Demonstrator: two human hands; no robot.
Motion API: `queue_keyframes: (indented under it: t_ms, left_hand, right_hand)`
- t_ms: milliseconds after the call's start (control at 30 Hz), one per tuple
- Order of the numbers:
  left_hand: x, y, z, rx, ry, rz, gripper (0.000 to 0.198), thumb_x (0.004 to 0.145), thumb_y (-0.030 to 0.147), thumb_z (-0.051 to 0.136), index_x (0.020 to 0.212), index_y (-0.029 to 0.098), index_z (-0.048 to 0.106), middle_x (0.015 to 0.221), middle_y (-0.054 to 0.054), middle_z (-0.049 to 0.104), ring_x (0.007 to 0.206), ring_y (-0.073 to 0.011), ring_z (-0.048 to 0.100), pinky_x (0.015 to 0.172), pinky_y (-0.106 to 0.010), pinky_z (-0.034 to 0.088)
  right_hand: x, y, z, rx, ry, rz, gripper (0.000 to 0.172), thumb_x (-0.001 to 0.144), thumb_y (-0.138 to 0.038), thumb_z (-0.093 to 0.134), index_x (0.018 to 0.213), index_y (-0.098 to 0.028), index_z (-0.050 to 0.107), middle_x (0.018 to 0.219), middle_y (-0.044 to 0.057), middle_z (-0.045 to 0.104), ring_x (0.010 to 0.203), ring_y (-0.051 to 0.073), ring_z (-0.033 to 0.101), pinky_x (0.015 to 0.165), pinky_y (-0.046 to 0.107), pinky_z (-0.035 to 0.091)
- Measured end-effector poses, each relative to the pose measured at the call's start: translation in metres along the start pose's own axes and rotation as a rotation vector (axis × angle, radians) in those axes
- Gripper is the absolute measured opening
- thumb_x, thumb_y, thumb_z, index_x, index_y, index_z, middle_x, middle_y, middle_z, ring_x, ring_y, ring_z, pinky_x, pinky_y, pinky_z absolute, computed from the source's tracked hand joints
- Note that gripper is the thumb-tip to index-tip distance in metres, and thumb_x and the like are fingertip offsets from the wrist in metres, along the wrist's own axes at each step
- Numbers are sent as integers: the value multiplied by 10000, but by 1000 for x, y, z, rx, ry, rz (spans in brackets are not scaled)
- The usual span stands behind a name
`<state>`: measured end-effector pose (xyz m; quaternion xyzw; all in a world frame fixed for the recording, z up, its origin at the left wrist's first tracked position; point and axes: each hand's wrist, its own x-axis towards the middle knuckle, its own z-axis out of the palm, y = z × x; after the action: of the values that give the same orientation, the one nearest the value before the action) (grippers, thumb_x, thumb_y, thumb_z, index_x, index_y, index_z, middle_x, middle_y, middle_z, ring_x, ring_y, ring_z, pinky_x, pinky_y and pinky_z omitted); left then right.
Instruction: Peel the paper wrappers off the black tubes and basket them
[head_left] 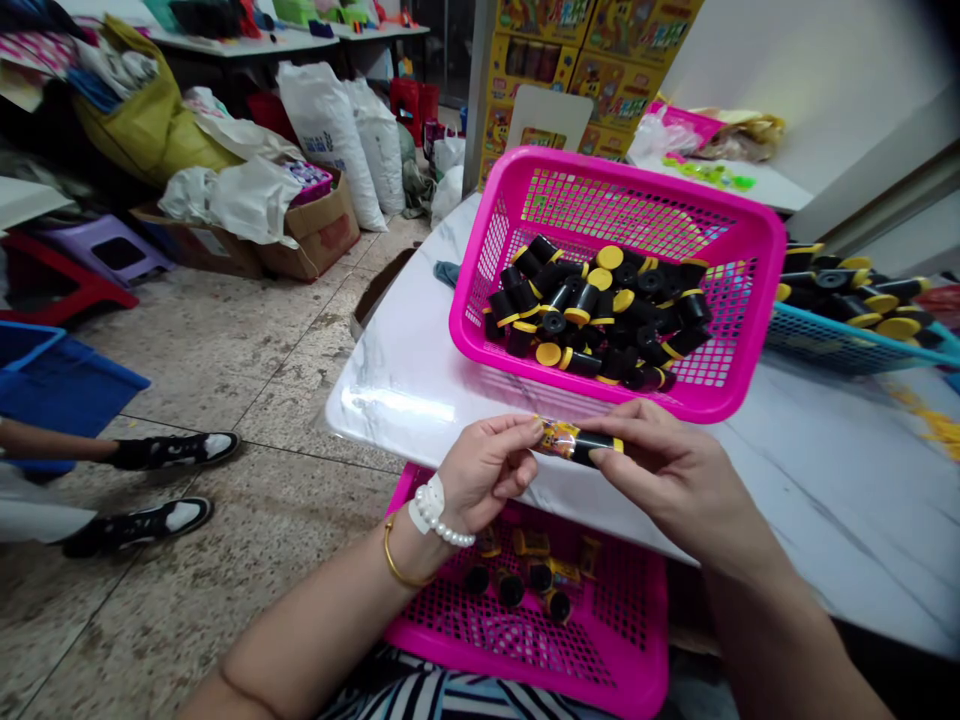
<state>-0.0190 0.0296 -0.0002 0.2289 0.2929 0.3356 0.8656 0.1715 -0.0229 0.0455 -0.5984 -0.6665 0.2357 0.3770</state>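
A small black canister (590, 448) with a yellow end lies between the fingers of my right hand (679, 480), just over the table's front edge. A clear printed sleeve (556, 439) covers the canister's left end. Thumb and fingertips of my left hand (484, 470) pinch the sleeve's far left end. Behind my hands, a pink basket (466, 340) holds many loose black canisters (581, 300) with yellow ends. In a second pink basket (649, 650), below my hands, lie several canisters in printed sleeves (531, 542).
A blue basket (832, 340) heaped with similar canisters stands right on the marbled white table (405, 375). Stacked yellow boxes (615, 90) rise behind. On the floor at left are cardboard boxes (322, 230), white sacks (322, 120), a blue bin (67, 390) and another person's shoes (176, 450).
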Motion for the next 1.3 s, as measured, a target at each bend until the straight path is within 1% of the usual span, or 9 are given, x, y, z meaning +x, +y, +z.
queue_keyframes:
  t_ms: [133,200,267,333,433,667,933,1167,1300]
  left_hand:
    - [-8,-3,0,107,91,79,214,837,300,751,865,94,699,519,40,549,368,-1,337,348,-142,166]
    - [-12,-3,-1,170,161,221,265,806,307,798,963,115,706,556,41,571,419,-15,399,383,-127,251]
    - [-14,1,-1,245,145,313,383,748,276,857,1072,147,699,674,18,643,496,-34,494,440,-133,359]
    - [-15,6,-2,320,30,265,382,750,286,855,1074,141,714,723,-3,673,501,-46,530,455,-156,407]
    - [-13,11,-3,290,-67,110,280,794,326,804,956,106,745,656,-6,658,417,-33,478,380,-159,347]
    - [-7,7,-3,116,26,-1,205,781,255,807,868,90,723,519,19,601,367,-10,402,325,-123,185]
    - [-5,4,-2,18,15,10,256,712,251,867,823,97,695,540,16,606,403,-11,426,351,-107,232]
    - [-8,2,0,53,-3,35,263,697,271,870,792,82,715,534,12,618,391,-8,437,361,-112,264]
    - [-12,-1,-4,131,-22,40,279,780,344,808,823,91,700,508,9,624,342,-13,417,343,-124,264]
  right_hand:
    - [-11,-3,5,62,156,-33,201,801,-250,791,1001,-267,773,867,22,630,749,160,587,603,269,485]
    - [-18,-3,7,134,187,-45,202,791,-235,812,984,-275,767,900,22,624,773,159,599,627,265,508]
    - [-23,-1,8,193,173,-54,210,795,-227,816,992,-283,771,929,27,619,817,166,612,658,266,525]
    - [-27,1,9,222,139,-52,215,805,-229,813,1009,-286,777,935,31,618,843,172,612,679,270,527]
    - [-30,6,9,268,155,-44,216,810,-228,812,1014,-293,781,933,28,621,872,173,602,709,265,521]
    - [-33,26,13,539,175,95,216,839,-280,800,1050,-321,780,1076,21,694,1016,185,634,828,263,532]
    - [-30,25,27,558,201,303,218,825,-300,811,1039,-280,773,867,-4,725,716,108,607,647,183,522]
    - [-30,7,26,509,115,216,161,838,-256,781,998,-249,761,1127,54,763,936,168,720,759,219,594]
    - [-30,3,27,497,152,148,169,849,-204,771,1005,-259,738,1012,21,781,907,148,743,815,222,610]
